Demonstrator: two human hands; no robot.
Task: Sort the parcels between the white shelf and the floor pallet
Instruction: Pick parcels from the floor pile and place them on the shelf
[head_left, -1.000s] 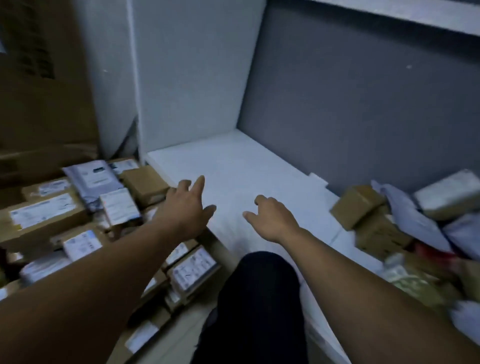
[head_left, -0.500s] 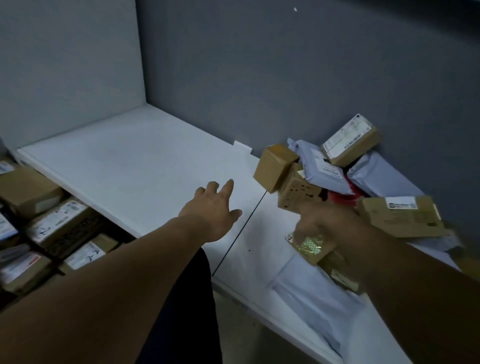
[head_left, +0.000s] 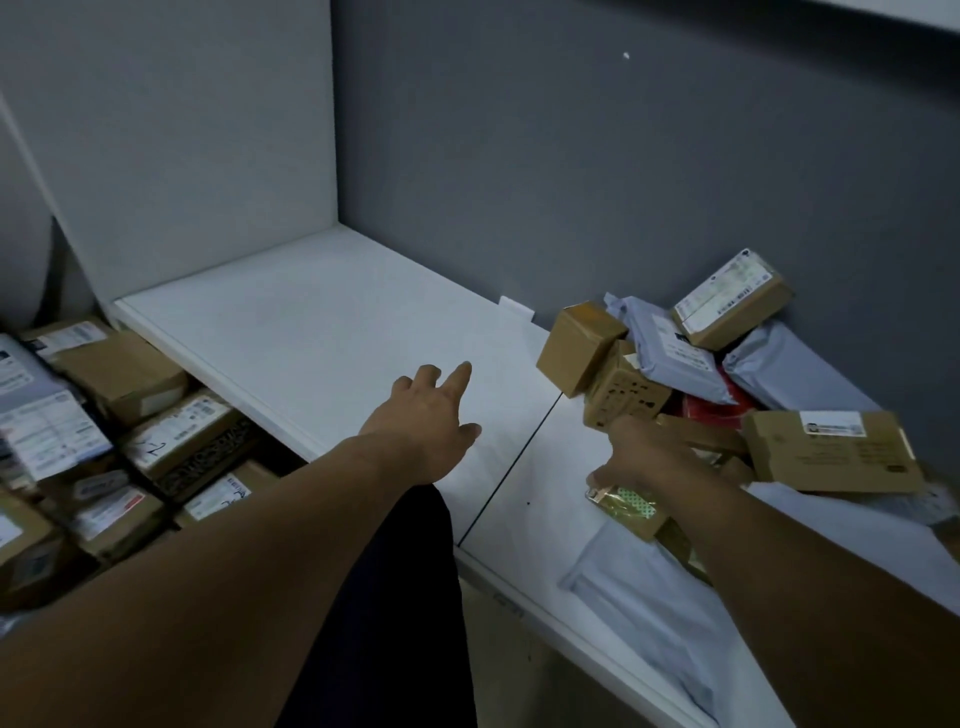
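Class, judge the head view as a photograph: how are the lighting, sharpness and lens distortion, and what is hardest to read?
Head view: dim, even light, no glare on the white shelf; the right hand is blurred against the shelf parcels, the left hand sharper; the wide lens swells the near forearms; floor parcel labels are mostly unreadable.

- Single head-worn wide-angle view, looking forward and steeply down.
- Close above the white shelf (head_left: 311, 322), facing the grey wall (head_left: 571, 156).
- Floor parcels (head_left: 119, 374) fill its lower left.
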